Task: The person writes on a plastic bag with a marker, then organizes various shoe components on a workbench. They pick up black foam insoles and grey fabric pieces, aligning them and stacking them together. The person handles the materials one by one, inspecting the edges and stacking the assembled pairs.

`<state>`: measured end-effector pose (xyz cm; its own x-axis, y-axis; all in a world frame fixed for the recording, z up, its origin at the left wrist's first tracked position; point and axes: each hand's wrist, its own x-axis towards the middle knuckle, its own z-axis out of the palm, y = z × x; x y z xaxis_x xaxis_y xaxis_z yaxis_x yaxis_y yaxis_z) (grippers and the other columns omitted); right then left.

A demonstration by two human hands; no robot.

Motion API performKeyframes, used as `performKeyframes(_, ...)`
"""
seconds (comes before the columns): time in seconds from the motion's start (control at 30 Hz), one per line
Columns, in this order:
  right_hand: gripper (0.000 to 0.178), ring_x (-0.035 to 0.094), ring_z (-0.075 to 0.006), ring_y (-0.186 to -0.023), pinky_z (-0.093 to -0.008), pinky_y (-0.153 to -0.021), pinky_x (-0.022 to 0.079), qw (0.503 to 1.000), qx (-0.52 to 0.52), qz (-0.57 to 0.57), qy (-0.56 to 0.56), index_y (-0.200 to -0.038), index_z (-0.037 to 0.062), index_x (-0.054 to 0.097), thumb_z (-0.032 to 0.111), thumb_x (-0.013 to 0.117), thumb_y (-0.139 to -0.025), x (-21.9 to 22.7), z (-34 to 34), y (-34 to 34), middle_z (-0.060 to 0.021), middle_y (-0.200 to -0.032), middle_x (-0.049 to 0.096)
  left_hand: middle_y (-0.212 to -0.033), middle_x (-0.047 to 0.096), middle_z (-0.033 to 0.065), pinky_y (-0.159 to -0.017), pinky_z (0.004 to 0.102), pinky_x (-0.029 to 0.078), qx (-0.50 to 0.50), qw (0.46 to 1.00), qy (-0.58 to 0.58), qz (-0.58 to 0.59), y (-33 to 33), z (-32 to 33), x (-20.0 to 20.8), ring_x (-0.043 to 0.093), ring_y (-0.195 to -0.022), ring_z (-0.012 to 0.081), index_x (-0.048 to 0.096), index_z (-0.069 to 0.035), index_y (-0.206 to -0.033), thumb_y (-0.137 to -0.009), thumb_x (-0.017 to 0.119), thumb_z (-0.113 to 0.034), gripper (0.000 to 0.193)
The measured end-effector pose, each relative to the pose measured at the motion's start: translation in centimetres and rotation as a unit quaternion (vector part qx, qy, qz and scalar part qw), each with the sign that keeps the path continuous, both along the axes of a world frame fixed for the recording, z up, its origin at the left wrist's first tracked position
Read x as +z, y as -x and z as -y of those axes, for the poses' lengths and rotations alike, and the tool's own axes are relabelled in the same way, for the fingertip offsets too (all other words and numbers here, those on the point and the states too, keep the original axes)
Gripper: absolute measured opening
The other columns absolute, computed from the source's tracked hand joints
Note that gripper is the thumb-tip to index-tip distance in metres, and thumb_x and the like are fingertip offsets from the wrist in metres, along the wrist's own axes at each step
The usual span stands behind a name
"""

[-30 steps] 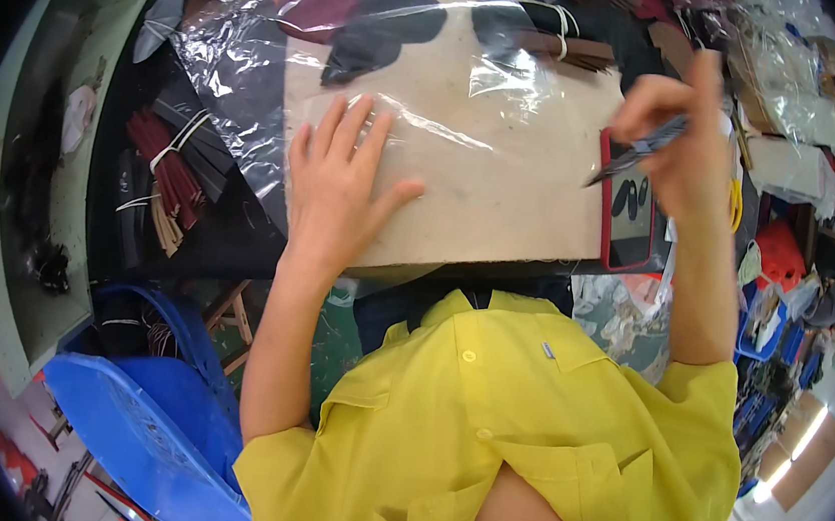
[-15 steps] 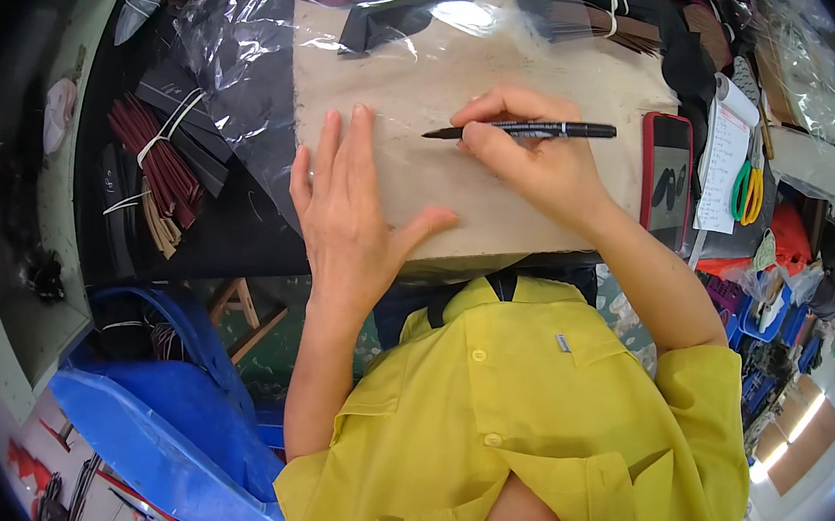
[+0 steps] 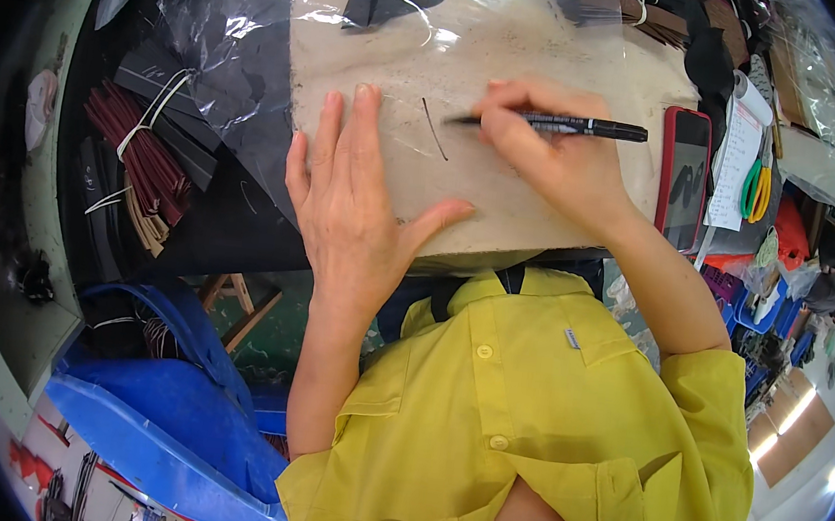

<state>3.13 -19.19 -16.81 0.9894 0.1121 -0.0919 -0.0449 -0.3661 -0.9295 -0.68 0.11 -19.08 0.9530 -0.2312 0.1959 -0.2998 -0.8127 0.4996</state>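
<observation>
A black marker pen [image 3: 581, 127] is pinched in my right hand [image 3: 553, 153], its tip pointing left, just above or on the clear plastic sheet [image 3: 504, 194] over a beige board. Left of the tip, a short dark slanted line [image 3: 434, 129] shows on the sheet. My left hand [image 3: 358, 205] lies flat on the sheet beside that line, fingers stretched and thumb out to the right. Whether the pen tip touches the sheet I cannot tell.
Bundles of maroon strips [image 3: 137, 143] tied with white bands lie at left. To the right are a red-cased phone [image 3: 682, 181], a notepad [image 3: 737, 156] and green-and-yellow-handled scissors [image 3: 756, 193]. A blue plastic tub [image 3: 160, 427] stands below the table at left.
A slanted dark line has appeared on the sheet between my hands. My right hand with the pen has shifted a little to the right. The left hand still lies flat.
</observation>
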Motion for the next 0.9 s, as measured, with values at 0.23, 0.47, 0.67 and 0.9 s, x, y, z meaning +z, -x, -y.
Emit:
performKeyframes(0.23, 0.011, 0.055, -0.0055, -0.063, -0.0233, -0.056, 0.043, 0.999, 0.037, -0.006, 0.02, -0.082, -0.0003, 0.068, 0.01, 0.063, -0.082, 0.1, 0.8, -0.5, -0.0034, -0.068, 0.064, -0.142, 0.05, 0.0114, -0.111, 0.0499, 0.026, 0.002, 1.0, -0.006, -0.002, 0.0, -0.1, -0.1, 0.04, -0.137, 0.0313, 0.033, 0.004, -0.145, -0.058, 0.086, -0.048, 0.114)
performKeyframes(0.47, 0.012, 0.057, -0.0064, -0.067, -0.0227, -0.063, 0.046, 0.996, -0.055, -0.019, -0.062, -0.084, -0.0004, 0.068, 0.011, 0.064, -0.084, 0.3, 1.2, -0.9, -0.0008, -0.072, 0.066, -0.142, 0.05, 0.0111, -0.111, 0.0494, 0.026, 0.003, 1.0, -0.009, -0.001, 0.0, -0.2, 0.0, 0.04, -0.137, 0.0312, 0.033, 0.004, -0.145, -0.059, 0.085, -0.049, 0.113)
performKeyframes(0.67, 0.011, 0.056, -0.0062, -0.065, -0.023, -0.06, 0.045, 0.998, -0.052, 0.04, 0.021, -0.084, 0.0, 0.068, 0.009, 0.063, -0.082, 0.0, 0.9, -1.0, -0.0023, -0.07, 0.065, -0.142, 0.05, 0.0107, -0.111, 0.0492, 0.026, 0.0, 1.0, -0.015, -0.003, -0.1, 0.0, 0.1, 0.039, -0.138, 0.031, 0.032, 0.004, -0.145, -0.059, 0.085, -0.049, 0.114)
performKeyframes(0.9, 0.011, 0.057, -0.007, -0.065, -0.023, -0.059, 0.045, 0.997, 0.02, 0.044, 0.064, -0.083, -0.0006, 0.068, 0.008, 0.062, -0.08, -0.2, 2.6, -0.8, -0.0041, -0.068, 0.064, -0.142, 0.05, 0.0105, -0.111, 0.0495, 0.027, 0.005, 1.0, -0.01, -0.001, 0.0, 0.0, 0.1, 0.039, -0.138, 0.0309, 0.031, 0.004, -0.146, -0.058, 0.085, -0.049, 0.116)
